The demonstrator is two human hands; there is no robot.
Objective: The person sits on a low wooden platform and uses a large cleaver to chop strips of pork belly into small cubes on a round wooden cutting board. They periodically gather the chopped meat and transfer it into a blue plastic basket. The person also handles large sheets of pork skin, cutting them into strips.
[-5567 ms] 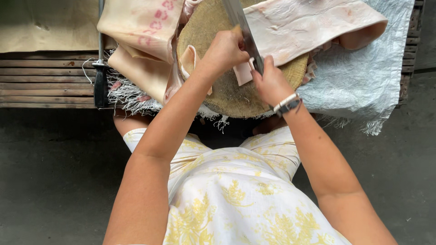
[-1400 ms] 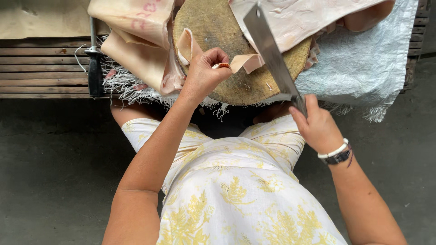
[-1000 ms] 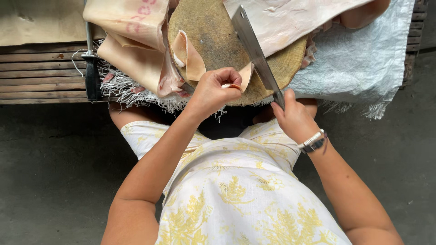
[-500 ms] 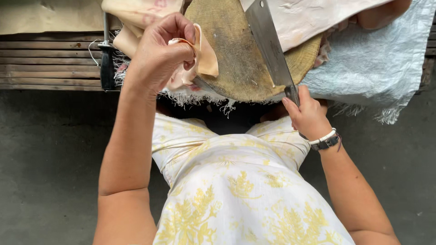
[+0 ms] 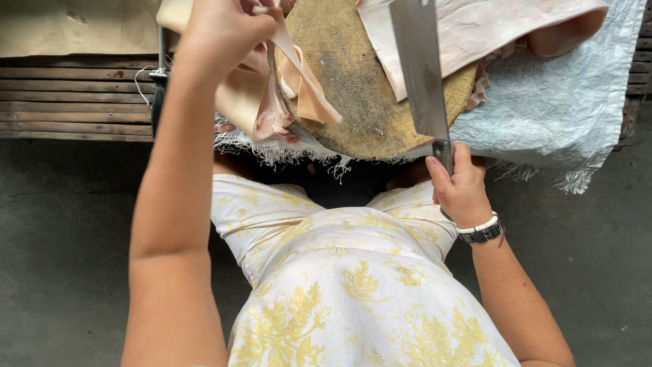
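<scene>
while the left hand [image 5: 221, 30] pinches a pale pink skin strip [image 5: 305, 85] aloft, the right hand [image 5: 462, 187] grips a steel cleaver [image 5: 421, 75] over the round wooden block [image 5: 360, 102]; trimming step, judging by this.

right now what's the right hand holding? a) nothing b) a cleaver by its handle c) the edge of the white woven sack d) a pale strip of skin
b: the right hand is closed around the handle of the cleaver, whose wide blade lies over the round chopping block, while the left hand lifts the pale strip.

White dress [image 5: 353, 285], yellow floral print; bare arms; white-and-black wristbands [image 5: 481, 231].
</scene>
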